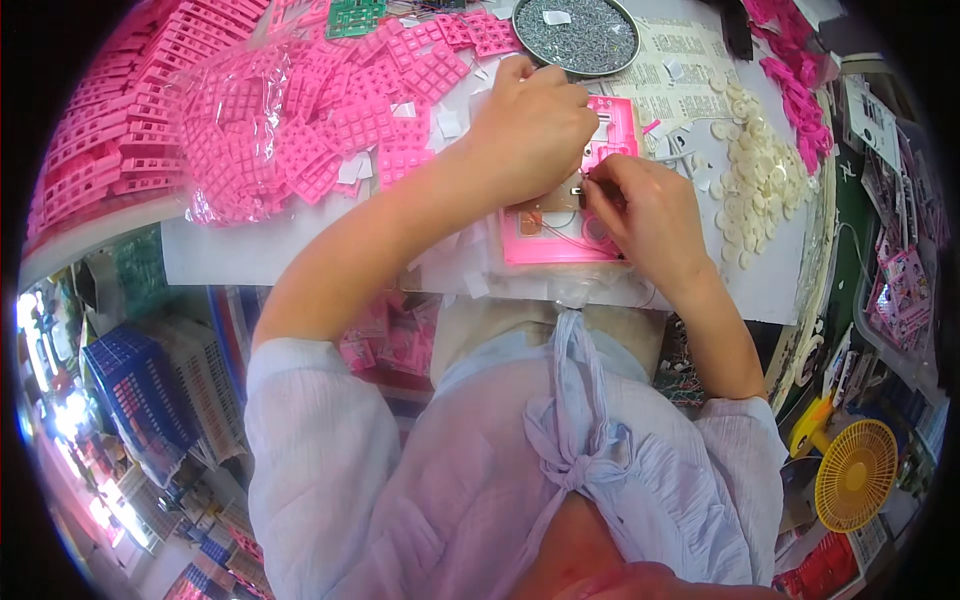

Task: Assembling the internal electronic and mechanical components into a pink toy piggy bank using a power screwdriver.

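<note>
A pink plastic casing (520, 248) lies at the table's front edge with its inside facing up. A brown circuit board (552, 199) and thin wires sit in it, and part of it is hidden under my hands. Over the casing's upper left, my left hand (535, 125) is closed with curled fingers; whatever it grips is hidden. My right hand (650, 215) is closed in a pinch at the board's right edge, near a small dark part (582, 190). What lies between those fingertips is too small to name.
Pink grid-like plastic pieces (345, 125), some in a clear bag (235, 130), are heaped at left. A round tray (635, 50) of small grey metal pieces stands behind. Off-white discs (755, 170) and bright pink strips (800, 110) lie at right. A yellow fan (855, 475) is lower right.
</note>
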Motion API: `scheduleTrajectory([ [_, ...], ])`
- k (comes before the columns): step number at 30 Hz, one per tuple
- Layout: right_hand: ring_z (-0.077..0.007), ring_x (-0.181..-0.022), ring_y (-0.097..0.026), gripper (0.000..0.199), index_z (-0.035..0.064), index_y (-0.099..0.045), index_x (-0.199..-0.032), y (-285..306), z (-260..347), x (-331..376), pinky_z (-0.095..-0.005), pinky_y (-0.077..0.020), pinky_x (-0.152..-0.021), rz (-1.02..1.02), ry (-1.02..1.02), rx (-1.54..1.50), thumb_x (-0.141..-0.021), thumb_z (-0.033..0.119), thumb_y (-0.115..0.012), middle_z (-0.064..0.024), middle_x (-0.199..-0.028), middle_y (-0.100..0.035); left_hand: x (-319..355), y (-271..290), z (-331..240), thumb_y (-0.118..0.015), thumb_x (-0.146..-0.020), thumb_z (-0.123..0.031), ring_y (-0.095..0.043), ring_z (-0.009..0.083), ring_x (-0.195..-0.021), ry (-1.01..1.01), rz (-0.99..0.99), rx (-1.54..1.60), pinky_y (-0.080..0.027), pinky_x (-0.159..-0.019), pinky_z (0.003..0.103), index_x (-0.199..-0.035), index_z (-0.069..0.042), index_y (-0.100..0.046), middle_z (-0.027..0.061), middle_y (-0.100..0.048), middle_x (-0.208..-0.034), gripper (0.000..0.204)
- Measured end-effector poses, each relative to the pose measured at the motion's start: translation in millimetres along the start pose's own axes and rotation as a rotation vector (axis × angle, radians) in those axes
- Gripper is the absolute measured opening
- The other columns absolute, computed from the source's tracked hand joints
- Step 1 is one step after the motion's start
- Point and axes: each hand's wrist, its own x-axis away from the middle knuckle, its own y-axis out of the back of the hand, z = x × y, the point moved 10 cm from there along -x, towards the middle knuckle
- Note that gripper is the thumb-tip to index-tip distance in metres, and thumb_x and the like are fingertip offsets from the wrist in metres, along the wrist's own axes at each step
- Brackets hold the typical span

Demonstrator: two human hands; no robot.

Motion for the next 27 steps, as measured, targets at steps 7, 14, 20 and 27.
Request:
scheduleTrajectory([
  [7, -0.0337, -0.072, -0.065, 0.012, 0.0031, -0.065, -0.084, -1, -1, 0, -0.0451, -0.0523, -0.064, 0.009, 0.000, 0.017, -0.087, 0.014, -0.069, -0.0136, -0.077, -0.066, -24, -22, -29, -0.071, -0.074, -0.015, -0.064, 0.0237, -0.091, -0.157, 0.377, -0.169, -0.046, -0.086, 0.040, -0.079, -0.009, -0.075, 0.0046, -0.070, -0.081, 0.009],
  [14, -0.0317, -0.083, -0.062, 0.005, 0.0033, -0.067, -0.085, 17, 25, -13, -0.0422, -0.0541, -0.071, -0.085, 0.204, 0.275, -0.082, 0.007, -0.068, -0.0104, -0.082, -0.063, -42, -38, 18, -0.070, -0.078, -0.011, -0.072, 0.0360, -0.082, 0.162, 0.633, 0.052, -0.057, -0.071, 0.048, -0.090, -0.001, -0.075, 0.0175, -0.073, -0.090, 0.016],
  [20, -0.0315, -0.090, -0.060, 0.011, 0.0043, -0.066, -0.096, -2, -4, -25, -0.0429, -0.0535, -0.075, 0.191, 0.169, 0.315, -0.085, 0.008, -0.066, -0.0112, -0.088, -0.064, -42, -62, 33, -0.075, -0.077, -0.015, -0.072, 0.0363, -0.092, 0.165, 0.710, 0.082, -0.059, -0.076, 0.045, -0.096, -0.005, -0.078, 0.0191, -0.074, -0.094, 0.021],
  [27, -0.0319, -0.097, -0.058, 0.012, 0.0038, -0.064, -0.095, 4, -8, -26, -0.0419, -0.0532, -0.082, -0.096, 0.278, 0.084, -0.087, 0.010, -0.070, -0.0084, -0.098, -0.065, -33, -40, 31, -0.068, -0.083, -0.019, -0.071, 0.0384, -0.084, 0.098, 0.564, 0.253, -0.056, -0.075, 0.047, -0.093, -0.003, -0.076, 0.0208, -0.072, -0.089, 0.020],
])
